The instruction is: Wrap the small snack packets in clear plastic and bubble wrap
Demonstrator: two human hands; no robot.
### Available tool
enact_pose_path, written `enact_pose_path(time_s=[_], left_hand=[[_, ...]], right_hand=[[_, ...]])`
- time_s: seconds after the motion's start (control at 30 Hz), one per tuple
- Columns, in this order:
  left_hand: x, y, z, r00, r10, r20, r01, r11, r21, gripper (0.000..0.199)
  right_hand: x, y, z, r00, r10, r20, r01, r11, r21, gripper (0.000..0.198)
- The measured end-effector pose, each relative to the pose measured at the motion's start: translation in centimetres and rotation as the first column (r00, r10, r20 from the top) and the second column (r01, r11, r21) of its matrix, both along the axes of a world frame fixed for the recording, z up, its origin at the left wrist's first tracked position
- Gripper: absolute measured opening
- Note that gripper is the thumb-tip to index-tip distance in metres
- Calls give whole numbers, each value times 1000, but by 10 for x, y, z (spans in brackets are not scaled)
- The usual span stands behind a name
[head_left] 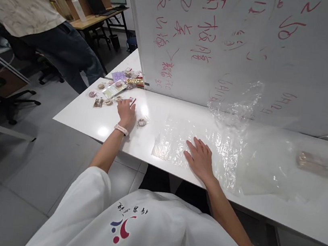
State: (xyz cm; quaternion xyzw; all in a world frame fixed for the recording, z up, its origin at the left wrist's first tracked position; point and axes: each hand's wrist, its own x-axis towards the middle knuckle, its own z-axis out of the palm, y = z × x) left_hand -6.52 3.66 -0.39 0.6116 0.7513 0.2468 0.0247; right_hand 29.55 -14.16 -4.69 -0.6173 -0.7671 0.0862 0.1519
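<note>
My left hand reaches over the table's left part, its fingers apart and bent down at the edge of a group of small clear-wrapped packets. A thin red strip shows beside its fingertips. Just right of that hand lies a single small round item in clear wrap. My right hand rests with fingers spread on a flat, crinkled clear plastic bag. More clear plastic bunches up against the whiteboard beyond it.
A whiteboard with red writing stands along the back of the white table. Flat packets lie at the far left. A wrapped brown item lies at the right. Another person stands at the upper left.
</note>
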Motion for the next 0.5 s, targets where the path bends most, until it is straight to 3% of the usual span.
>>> enact_pose_path(time_s=[0.07,0.13,0.3,0.5], left_hand=[[-7,18,2,996,80,-29,-81,996,-30,44],[-12,32,1,998,52,-39,-56,993,-106,48],[-11,37,-9,988,-149,-40,143,982,-123,50],[-12,47,-7,921,-382,75,389,909,-151,52]], right_hand=[[0,0,2,1000,-6,-5,6,1000,5,55],[-1,0,3,1000,-9,-9,9,1000,0,55],[-2,0,4,1000,-12,-1,12,1000,3,55],[0,-1,1,1000,-8,14,8,999,43,53]])
